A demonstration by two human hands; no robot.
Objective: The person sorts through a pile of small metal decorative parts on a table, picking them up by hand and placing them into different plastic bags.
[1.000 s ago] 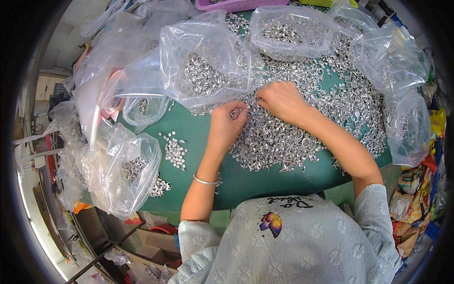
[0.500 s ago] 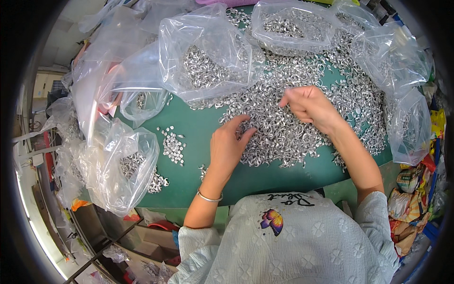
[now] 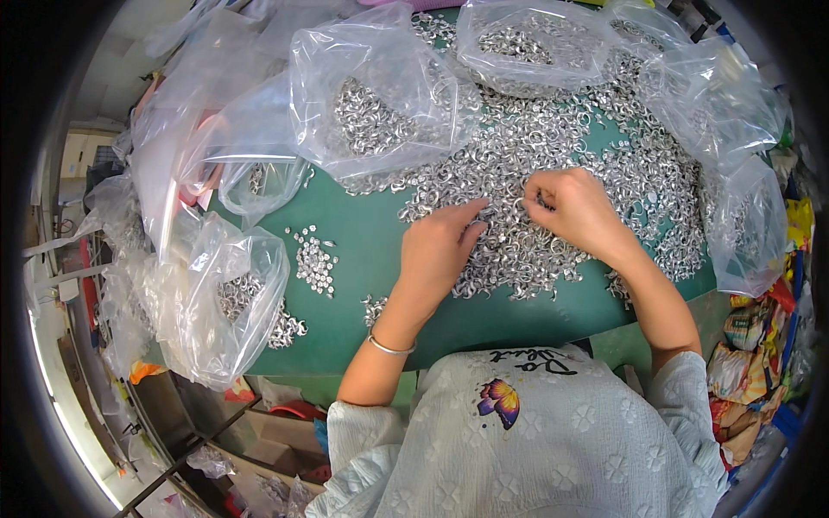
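A broad heap of small, shiny, curved silver metal pieces (image 3: 518, 259), some like open rings, covers the green tabletop (image 3: 363, 220). Over the left side of the heap, my left hand (image 3: 439, 249) has its thumb and forefinger apart, their tips close to the pieces. A metal bangle (image 3: 390, 347) circles that wrist. My right hand (image 3: 577, 209) is above the middle of the heap, its thumb and forefinger closed in a pinch. Whatever lies in that pinch is too small to make out. Left of my left hand sits a small separate group of round silver pieces (image 3: 316, 266).
Clear plastic bags of silver pieces stand along the far side, including a large bag (image 3: 380, 104) and a wide bag (image 3: 535, 52). Another bag (image 3: 220, 302) spills pieces at the left, and a further bag (image 3: 747, 229) hangs at the right edge. Colourful packages (image 3: 747, 354) lie beyond it.
My left hand has moved a little right across the heap. My right hand has turned and come slightly lower and nearer to my left, its fingers in a pinch.
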